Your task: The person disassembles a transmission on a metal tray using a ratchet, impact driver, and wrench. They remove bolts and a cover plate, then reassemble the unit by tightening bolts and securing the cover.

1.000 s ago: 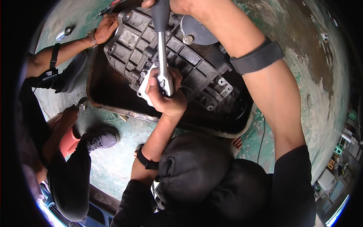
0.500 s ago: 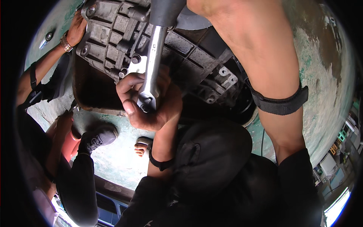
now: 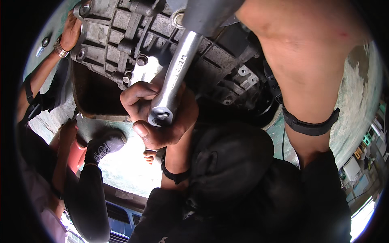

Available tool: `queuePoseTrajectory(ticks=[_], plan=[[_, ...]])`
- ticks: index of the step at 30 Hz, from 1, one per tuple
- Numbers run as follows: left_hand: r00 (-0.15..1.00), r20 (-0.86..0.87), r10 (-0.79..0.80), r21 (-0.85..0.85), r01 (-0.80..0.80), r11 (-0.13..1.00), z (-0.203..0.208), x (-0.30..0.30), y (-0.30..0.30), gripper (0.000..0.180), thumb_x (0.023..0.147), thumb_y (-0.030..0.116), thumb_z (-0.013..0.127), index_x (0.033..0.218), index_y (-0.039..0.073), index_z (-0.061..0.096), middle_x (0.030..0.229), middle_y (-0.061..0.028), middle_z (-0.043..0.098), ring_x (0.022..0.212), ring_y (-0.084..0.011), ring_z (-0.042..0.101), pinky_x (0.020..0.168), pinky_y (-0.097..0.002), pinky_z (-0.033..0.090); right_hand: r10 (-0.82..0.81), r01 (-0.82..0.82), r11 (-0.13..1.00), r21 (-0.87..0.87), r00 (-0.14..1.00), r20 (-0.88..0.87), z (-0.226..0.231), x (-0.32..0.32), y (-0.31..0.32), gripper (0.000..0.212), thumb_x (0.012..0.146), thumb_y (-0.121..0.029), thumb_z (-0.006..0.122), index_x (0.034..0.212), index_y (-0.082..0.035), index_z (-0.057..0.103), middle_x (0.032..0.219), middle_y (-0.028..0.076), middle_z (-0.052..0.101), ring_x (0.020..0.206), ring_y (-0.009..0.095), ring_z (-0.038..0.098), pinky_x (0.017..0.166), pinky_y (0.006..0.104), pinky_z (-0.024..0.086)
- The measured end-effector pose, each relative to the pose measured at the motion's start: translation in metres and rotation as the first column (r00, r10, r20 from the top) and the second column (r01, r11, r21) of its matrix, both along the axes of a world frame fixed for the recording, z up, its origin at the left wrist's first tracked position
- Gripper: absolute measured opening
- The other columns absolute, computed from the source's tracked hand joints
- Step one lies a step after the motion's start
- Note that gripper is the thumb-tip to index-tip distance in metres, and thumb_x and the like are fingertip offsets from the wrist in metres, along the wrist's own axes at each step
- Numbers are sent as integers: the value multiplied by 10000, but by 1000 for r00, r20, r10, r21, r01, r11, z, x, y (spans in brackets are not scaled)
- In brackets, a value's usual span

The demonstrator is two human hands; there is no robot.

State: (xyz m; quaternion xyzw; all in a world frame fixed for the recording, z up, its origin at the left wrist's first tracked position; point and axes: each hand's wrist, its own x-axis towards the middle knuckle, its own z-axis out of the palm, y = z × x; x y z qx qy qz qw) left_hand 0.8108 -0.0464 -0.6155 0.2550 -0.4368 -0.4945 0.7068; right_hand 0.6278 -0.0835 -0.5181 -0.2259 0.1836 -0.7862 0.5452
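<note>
My left hand (image 3: 180,125) is closed around the head end of a ratchet wrench (image 3: 178,73). The wrench's silver shaft slants up and right to a dark grey handle that leaves the upper edge. Beside that handle, my right arm (image 3: 304,73) rises to the top of the picture; its fingers are hidden, so their grip cannot be made out. Behind the wrench lies a ribbed metal gearbox housing (image 3: 133,28). A bright metal bracket (image 3: 146,71) with bolts sits on the housing, next to my left fingers. Whatever is under the wrench head is hidden by my hand.
A co-worker's hand (image 3: 72,30) rests on the housing's left edge; their other hand (image 3: 71,129) is near the brown tray's rim (image 3: 101,116). A socket-like metal piece (image 3: 42,46) lies on the green floor. Also there are a shoe (image 3: 107,146) and bare toes (image 3: 150,156).
The wrench's handle end has swung to the right and leans more. My right arm has shifted right with it. My left hand stays closed on the head, slightly lower in the picture.
</note>
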Motion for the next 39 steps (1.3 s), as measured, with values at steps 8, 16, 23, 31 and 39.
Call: queuePoseTrajectory(ticks=[8,16,23,31,39], plan=[[998,-13,63,27,-62,998,0,-3,1,514,873,494,387,971,-5,458,596,-107,439,437,-265,438,501,-422,444,-18,18,999,-33,1000,14,5,-1,8,255,924,-231,484,696,-119,495,518,-24,354,493,133,382,511,286,332],[973,-206,104,83,-88,993,-5,-3,3,484,843,483,428,873,1,458,743,-75,478,572,-286,613,554,-415,572,-24,26,997,-68,999,41,14,-5,25,261,926,-222,483,689,-115,505,525,-9,373,511,149,409,534,294,349],[983,-184,0,66,12,998,-7,6,-4,371,905,327,390,791,-22,444,668,-126,487,468,-215,478,506,-339,453,19,-11,993,-117,997,73,14,6,25,267,928,-213,481,683,-112,513,531,4,390,528,163,433,555,301,364],[914,391,-109,33,105,994,26,23,-3,347,931,324,540,854,-13,576,667,-91,588,584,-117,507,553,-231,384,3,20,989,148,989,-151,32,1,-7,205,916,-153,507,732,-64,513,534,-5,340,602,164,400,673,344,404],[912,112,-394,222,363,905,65,54,-5,298,866,270,671,749,-1,635,597,-1,527,542,-66,460,501,-225,335,-695,-631,708,-317,-542,-472,59,6,-5,408,671,-255,834,981,-39,679,905,105,638,773,320,625,671,381,509]])
